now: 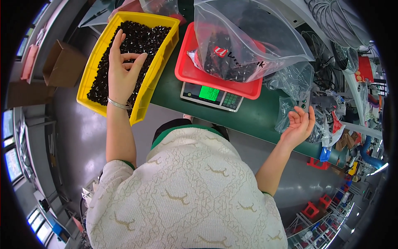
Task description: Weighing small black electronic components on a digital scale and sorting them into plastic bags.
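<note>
we find even, bright indoor light, with windows (13,164) blown pale at left and glare on the floor (81,135); straight edges bend toward the black rim, where detail softens.

The bin (151,81) lies left of the tray (244,88) on the scale (209,93).
</note>
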`<state>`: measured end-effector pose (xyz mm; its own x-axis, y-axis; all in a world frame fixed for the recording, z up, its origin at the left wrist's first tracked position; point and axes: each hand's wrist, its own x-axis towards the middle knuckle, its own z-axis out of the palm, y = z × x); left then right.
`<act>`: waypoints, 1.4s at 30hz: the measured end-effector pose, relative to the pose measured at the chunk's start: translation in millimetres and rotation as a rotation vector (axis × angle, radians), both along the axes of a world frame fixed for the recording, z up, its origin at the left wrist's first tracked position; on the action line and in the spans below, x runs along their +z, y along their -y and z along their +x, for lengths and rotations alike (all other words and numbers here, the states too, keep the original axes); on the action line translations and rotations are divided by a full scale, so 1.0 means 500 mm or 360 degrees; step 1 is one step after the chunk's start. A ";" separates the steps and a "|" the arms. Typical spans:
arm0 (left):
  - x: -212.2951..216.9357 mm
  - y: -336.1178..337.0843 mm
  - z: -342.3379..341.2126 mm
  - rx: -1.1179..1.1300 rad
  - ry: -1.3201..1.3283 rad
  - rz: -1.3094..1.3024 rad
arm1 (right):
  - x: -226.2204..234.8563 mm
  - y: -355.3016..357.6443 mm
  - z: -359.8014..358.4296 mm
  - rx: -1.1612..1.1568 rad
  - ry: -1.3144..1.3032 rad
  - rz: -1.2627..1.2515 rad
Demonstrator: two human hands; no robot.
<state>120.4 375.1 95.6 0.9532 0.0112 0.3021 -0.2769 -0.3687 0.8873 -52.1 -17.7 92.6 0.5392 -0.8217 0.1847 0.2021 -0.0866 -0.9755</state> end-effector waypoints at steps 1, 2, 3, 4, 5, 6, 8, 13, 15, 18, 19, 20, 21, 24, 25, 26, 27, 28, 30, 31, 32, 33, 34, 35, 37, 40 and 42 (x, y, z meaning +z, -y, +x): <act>0.000 0.001 0.002 -0.0011 -0.0001 -0.0004 | -0.003 -0.001 -0.002 -0.0019 -0.0009 0.0014; 0.001 0.001 0.004 -0.0021 -0.0003 0.0003 | -0.004 -0.003 -0.003 -0.0029 -0.0011 0.0020; 0.001 0.001 0.006 -0.0026 -0.0008 0.0008 | -0.006 -0.005 -0.002 -0.0035 -0.0013 0.0037; 0.000 0.001 0.009 -0.0032 -0.0012 0.0013 | -0.008 -0.008 -0.001 -0.0041 -0.0016 0.0053; 0.000 0.001 0.010 -0.0041 -0.0011 0.0017 | -0.010 -0.010 -0.001 -0.0050 -0.0015 0.0057; -0.001 0.002 0.013 -0.0046 -0.0013 0.0022 | -0.011 -0.012 0.000 -0.0049 -0.0012 0.0061; -0.002 0.004 0.018 -0.0059 -0.0014 0.0029 | -0.013 -0.013 0.000 -0.0056 -0.0008 0.0066; -0.001 0.007 0.026 -0.0071 -0.0016 0.0069 | -0.016 -0.015 0.002 -0.0042 -0.0019 0.0074; -0.003 0.006 0.029 -0.0085 -0.0019 0.0061 | -0.019 -0.017 0.005 -0.0041 -0.0020 0.0074; -0.005 0.006 0.035 -0.0095 -0.0027 0.0052 | -0.021 -0.020 0.012 -0.0026 -0.0019 0.0075; -0.005 0.006 0.037 -0.0092 -0.0034 0.0051 | -0.021 -0.020 0.015 -0.0011 -0.0018 0.0076; -0.004 0.006 0.039 -0.0094 -0.0033 0.0053 | -0.021 -0.020 0.017 -0.0014 -0.0017 0.0077; -0.005 0.006 0.041 -0.0098 -0.0036 0.0047 | -0.022 -0.019 0.019 -0.0017 -0.0023 0.0078; -0.005 0.007 0.047 -0.0102 -0.0038 0.0051 | -0.022 -0.019 0.027 -0.0016 -0.0027 0.0078; -0.004 0.007 0.049 -0.0103 -0.0039 0.0060 | -0.021 -0.019 0.029 -0.0010 -0.0024 0.0079; -0.004 0.008 0.050 -0.0104 -0.0039 0.0061 | -0.022 -0.019 0.030 -0.0011 -0.0024 0.0080; -0.005 0.009 0.051 -0.0105 -0.0035 0.0061 | -0.024 -0.018 0.032 -0.0003 -0.0024 0.0080; -0.006 0.010 0.052 -0.0106 -0.0033 0.0061 | -0.024 -0.017 0.033 0.0004 -0.0025 0.0080; -0.005 0.013 0.053 -0.0106 -0.0037 0.0072 | -0.024 -0.018 0.034 0.0007 -0.0031 0.0083; -0.005 0.015 0.052 -0.0105 -0.0042 0.0085 | -0.023 -0.019 0.033 0.0009 -0.0039 0.0087; -0.006 0.016 0.051 -0.0107 -0.0045 0.0086 | -0.023 -0.018 0.032 0.0008 -0.0042 0.0089; -0.005 0.018 0.052 -0.0109 -0.0045 0.0086 | -0.023 -0.017 0.033 0.0008 -0.0044 0.0090; -0.006 0.019 0.051 -0.0110 -0.0047 0.0086 | -0.023 -0.016 0.033 0.0009 -0.0047 0.0093; -0.007 0.019 0.048 -0.0110 -0.0051 0.0087 | -0.024 -0.016 0.031 0.0010 -0.0052 0.0095; -0.010 0.021 0.050 -0.0126 -0.0024 0.0089 | -0.024 -0.016 0.033 0.0012 -0.0030 0.0111; -0.006 0.033 0.052 -0.0157 -0.0131 0.0079 | -0.036 -0.005 0.034 0.0074 -0.0100 0.0130; -0.019 0.041 0.066 -0.0285 -0.0045 0.0111 | -0.033 -0.012 0.058 0.0165 -0.0175 0.0047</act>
<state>153.5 354.7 86.2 0.9462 -0.1791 0.2694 -0.3189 -0.3765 0.8698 -23.2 -11.5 75.9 0.6369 -0.7650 0.0961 0.1001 -0.0416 -0.9941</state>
